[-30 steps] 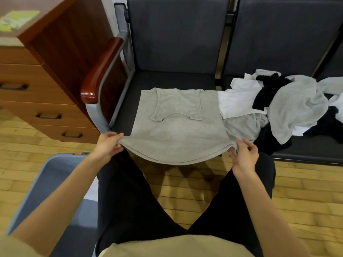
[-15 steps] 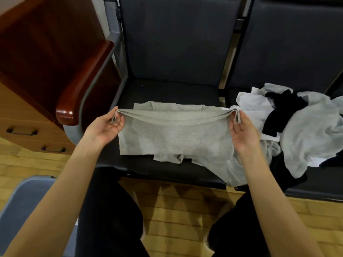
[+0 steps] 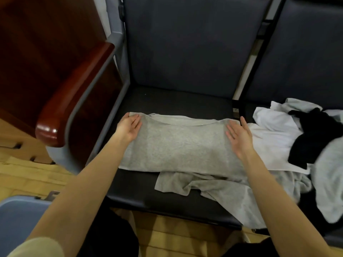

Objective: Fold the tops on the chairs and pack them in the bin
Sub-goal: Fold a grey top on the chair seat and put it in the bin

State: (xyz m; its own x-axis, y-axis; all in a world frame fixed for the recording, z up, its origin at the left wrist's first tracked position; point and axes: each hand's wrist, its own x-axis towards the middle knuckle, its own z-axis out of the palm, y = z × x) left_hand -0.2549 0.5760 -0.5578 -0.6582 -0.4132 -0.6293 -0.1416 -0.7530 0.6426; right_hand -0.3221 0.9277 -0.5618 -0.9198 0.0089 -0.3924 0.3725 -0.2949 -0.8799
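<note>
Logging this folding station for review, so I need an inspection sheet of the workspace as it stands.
Surface: dark chair seat, beside a second seat on the right.
Job's things: grey top folded over on the seat; blue bin on the floor at lower left.
Clutter: pile of white, black and grey tops on the right seat.
Grippers: left hand and right hand flat on the grey top's ends.
Cables: nothing seen.
Surroundings: wooden armrest, wood floor.

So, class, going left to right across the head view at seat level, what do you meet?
Wooden armrest → left hand → grey top → right hand → white top → black garment.
</note>
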